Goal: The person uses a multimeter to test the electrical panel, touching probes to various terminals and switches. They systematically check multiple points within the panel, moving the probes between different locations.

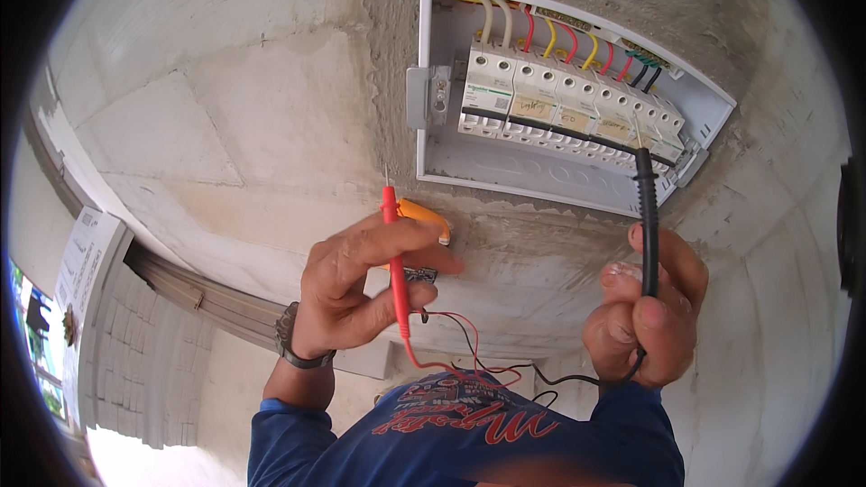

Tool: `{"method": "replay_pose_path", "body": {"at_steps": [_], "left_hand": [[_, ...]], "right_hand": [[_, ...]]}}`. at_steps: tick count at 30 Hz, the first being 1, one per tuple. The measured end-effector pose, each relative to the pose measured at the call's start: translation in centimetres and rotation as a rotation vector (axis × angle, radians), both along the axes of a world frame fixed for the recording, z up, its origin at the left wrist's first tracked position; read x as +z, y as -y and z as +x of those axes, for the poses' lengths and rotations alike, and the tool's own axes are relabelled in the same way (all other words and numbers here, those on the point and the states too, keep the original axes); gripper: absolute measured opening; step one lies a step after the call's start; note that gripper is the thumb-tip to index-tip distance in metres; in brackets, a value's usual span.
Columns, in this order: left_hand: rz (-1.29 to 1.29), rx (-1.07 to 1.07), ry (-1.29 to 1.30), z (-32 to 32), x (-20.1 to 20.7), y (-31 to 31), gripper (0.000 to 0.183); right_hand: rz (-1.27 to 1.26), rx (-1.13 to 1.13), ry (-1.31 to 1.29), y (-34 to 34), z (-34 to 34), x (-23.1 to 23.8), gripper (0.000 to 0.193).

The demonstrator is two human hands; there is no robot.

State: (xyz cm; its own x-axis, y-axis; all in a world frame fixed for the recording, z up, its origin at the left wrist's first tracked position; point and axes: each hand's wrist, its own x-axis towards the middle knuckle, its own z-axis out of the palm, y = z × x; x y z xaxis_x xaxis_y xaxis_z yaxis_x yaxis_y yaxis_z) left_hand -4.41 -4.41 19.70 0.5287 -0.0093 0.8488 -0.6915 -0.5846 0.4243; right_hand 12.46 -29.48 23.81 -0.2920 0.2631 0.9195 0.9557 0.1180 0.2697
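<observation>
My left hand [347, 284] is closed around a red test probe [395, 261], whose thin metal tip points up at the bare wall. Between the same fingers sits an orange-cased meter [424, 216], largely hidden by them. My right hand [631, 325] grips a black test probe [648, 216]. Its upper end overlaps the right part of a row of white circuit breakers [541, 81]; whether the tip touches metal I cannot tell. The breakers sit inside an uncovered grey distribution box [505, 169] set into the wall. Red and black leads [469, 329] hang between my hands.
Red, yellow, white and dark wires [568, 43] enter the breakers from above. A metal latch tab [418, 97] sticks out at the box's left side. Rough cement wall [271, 117] surrounds the box. Stacked grey strips or panels [144, 352] stand at the far left.
</observation>
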Motion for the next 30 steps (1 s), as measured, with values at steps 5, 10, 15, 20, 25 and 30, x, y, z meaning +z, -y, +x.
{"method": "replay_pose_path", "body": {"at_steps": [5, 10, 15, 20, 25, 30], "left_hand": [[0.355, 0.596, 0.279, 1.1, 1.6, -0.5, 0.050], [0.438, 0.718, 0.469, 1.6, 3.8, -1.0, 0.053], [0.340, 0.606, 0.444, 2.6, 4.8, -2.7, 0.037], [0.318, 0.457, 0.481, 3.0, 3.7, -5.7, 0.030], [0.292, 0.404, 0.560, 3.0, 3.4, -6.8, 0.028], [0.405, 0.544, 0.522, 1.4, 3.4, -5.7, 0.028]], "right_hand": [[0.009, -0.045, 0.040, -2.6, -0.7, -0.2, 0.056], [0.016, -0.124, 0.011, -4.6, -1.0, -0.1, 0.047], [0.029, -0.174, -0.028, -5.2, -0.8, -0.2, 0.043], [0.069, -0.033, 0.065, -4.8, 1.5, -0.9, 0.029], [0.096, -0.131, 0.047, -4.9, 2.1, -1.4, 0.046], [0.120, -0.207, 0.010, -5.4, 0.8, -1.0, 0.062]]}}
